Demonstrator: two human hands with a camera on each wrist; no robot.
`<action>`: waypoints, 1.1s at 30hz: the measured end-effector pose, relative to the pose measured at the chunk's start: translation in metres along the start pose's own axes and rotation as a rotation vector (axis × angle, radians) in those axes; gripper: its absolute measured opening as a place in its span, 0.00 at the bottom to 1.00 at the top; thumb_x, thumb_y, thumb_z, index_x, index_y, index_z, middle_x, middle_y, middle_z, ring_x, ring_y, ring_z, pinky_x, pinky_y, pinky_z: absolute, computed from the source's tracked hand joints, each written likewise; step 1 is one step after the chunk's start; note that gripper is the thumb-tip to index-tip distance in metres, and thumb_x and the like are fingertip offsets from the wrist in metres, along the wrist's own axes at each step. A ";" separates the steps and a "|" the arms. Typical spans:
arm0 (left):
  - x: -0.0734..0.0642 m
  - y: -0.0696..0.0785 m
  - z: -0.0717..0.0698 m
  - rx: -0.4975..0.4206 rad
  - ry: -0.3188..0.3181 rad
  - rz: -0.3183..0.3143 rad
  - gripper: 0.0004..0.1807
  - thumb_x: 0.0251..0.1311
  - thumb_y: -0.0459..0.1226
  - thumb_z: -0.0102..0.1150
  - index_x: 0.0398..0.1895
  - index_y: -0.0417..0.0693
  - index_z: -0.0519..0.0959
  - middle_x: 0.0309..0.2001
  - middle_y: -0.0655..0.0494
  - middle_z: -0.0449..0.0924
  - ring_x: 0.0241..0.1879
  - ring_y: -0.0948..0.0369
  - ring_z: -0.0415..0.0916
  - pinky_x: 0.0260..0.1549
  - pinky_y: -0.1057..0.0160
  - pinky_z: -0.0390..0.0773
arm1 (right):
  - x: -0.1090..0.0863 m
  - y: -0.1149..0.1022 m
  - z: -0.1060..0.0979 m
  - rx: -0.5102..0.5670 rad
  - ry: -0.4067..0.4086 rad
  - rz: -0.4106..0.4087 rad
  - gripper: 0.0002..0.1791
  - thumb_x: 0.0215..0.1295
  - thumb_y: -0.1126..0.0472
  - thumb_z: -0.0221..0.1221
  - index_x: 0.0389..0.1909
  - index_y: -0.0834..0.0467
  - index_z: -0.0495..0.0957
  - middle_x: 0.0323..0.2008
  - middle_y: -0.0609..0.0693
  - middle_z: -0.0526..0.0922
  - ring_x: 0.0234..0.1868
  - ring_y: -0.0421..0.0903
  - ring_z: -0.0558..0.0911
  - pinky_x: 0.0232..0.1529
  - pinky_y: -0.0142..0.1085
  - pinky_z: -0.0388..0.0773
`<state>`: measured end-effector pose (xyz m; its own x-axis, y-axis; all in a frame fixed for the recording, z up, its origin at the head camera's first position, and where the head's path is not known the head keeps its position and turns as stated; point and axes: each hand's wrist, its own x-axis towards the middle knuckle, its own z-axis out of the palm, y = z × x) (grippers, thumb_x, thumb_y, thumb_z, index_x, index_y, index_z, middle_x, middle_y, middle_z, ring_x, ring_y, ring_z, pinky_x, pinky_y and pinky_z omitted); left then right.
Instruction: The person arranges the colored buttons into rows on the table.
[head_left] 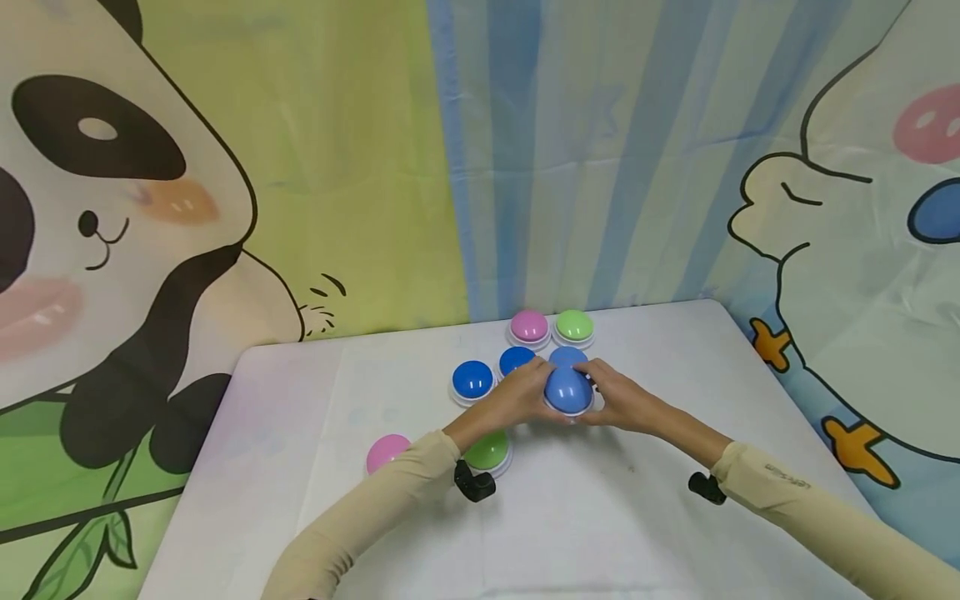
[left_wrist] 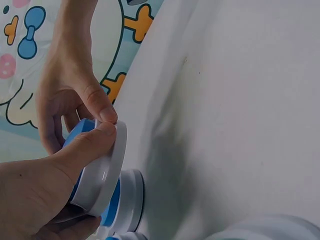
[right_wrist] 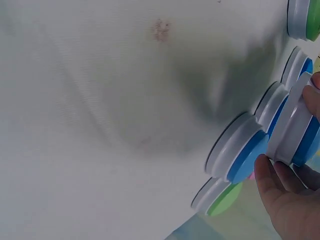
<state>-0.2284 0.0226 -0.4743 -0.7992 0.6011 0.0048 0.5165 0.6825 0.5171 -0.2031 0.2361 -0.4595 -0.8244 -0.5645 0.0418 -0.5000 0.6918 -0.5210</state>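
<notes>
Cartoon curtains point(head_left: 375, 167) hang behind a white table point(head_left: 637, 517). Left hand point(head_left: 523, 393) and right hand point(head_left: 621, 400), equally near, grip a blue button point(head_left: 567, 390) between them, dome up, raised just this side of a second button point(head_left: 567, 356).

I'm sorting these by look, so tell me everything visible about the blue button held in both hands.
The held button is round: a smooth, glossy blue dome above a stepped white base with a wider rim, all plastic-looking. It is dome up, slightly tilted, raised off the table between the left hand and right hand, whose thumbs touch the base. Its underside does not show.
</notes>
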 end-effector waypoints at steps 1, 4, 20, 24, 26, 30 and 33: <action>0.001 0.001 0.001 0.001 0.001 0.000 0.48 0.42 0.59 0.73 0.64 0.44 0.68 0.55 0.51 0.74 0.52 0.60 0.76 0.50 0.64 0.80 | -0.001 0.001 -0.001 -0.006 -0.001 0.002 0.44 0.49 0.56 0.73 0.64 0.67 0.62 0.54 0.61 0.73 0.53 0.54 0.79 0.53 0.47 0.81; 0.001 0.004 0.004 0.007 0.004 -0.008 0.48 0.42 0.59 0.73 0.64 0.45 0.68 0.55 0.52 0.74 0.52 0.60 0.76 0.51 0.64 0.80 | -0.003 0.002 -0.002 -0.013 -0.011 0.007 0.45 0.49 0.56 0.73 0.64 0.68 0.62 0.54 0.61 0.73 0.53 0.54 0.79 0.53 0.47 0.81; -0.012 0.030 0.030 0.041 -0.007 0.048 0.48 0.40 0.58 0.75 0.61 0.42 0.68 0.55 0.51 0.76 0.52 0.61 0.77 0.51 0.68 0.80 | -0.040 0.002 0.007 -0.020 -0.033 -0.002 0.43 0.47 0.58 0.74 0.62 0.66 0.64 0.54 0.58 0.75 0.53 0.53 0.80 0.53 0.45 0.81; -0.014 0.033 0.036 0.077 -0.003 0.052 0.46 0.38 0.58 0.76 0.57 0.43 0.70 0.51 0.52 0.76 0.47 0.62 0.78 0.46 0.70 0.80 | -0.046 0.005 0.011 -0.037 -0.015 -0.048 0.41 0.46 0.59 0.74 0.59 0.67 0.65 0.52 0.58 0.75 0.51 0.53 0.80 0.51 0.45 0.82; -0.013 0.033 0.039 0.081 -0.007 0.045 0.45 0.38 0.58 0.76 0.56 0.42 0.70 0.49 0.52 0.76 0.45 0.63 0.78 0.44 0.71 0.81 | -0.046 0.006 0.012 -0.033 -0.024 -0.046 0.41 0.46 0.58 0.74 0.59 0.67 0.65 0.52 0.58 0.75 0.51 0.53 0.80 0.51 0.44 0.81; -0.010 0.029 0.049 0.066 -0.040 0.042 0.45 0.38 0.58 0.76 0.56 0.42 0.70 0.48 0.53 0.75 0.43 0.65 0.77 0.42 0.73 0.79 | -0.047 0.010 0.016 -0.030 -0.060 -0.009 0.42 0.46 0.58 0.75 0.59 0.67 0.65 0.52 0.59 0.76 0.53 0.54 0.79 0.53 0.46 0.80; -0.009 0.026 0.055 0.091 -0.048 0.049 0.45 0.38 0.59 0.76 0.54 0.42 0.71 0.47 0.54 0.75 0.42 0.66 0.76 0.42 0.75 0.78 | -0.046 0.012 0.020 -0.043 -0.068 0.010 0.42 0.44 0.58 0.76 0.58 0.67 0.66 0.52 0.58 0.76 0.53 0.54 0.80 0.54 0.47 0.80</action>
<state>-0.1907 0.0579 -0.5076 -0.7579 0.6523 -0.0142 0.5818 0.6855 0.4376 -0.1657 0.2612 -0.4852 -0.8104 -0.5854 -0.0221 -0.5036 0.7154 -0.4843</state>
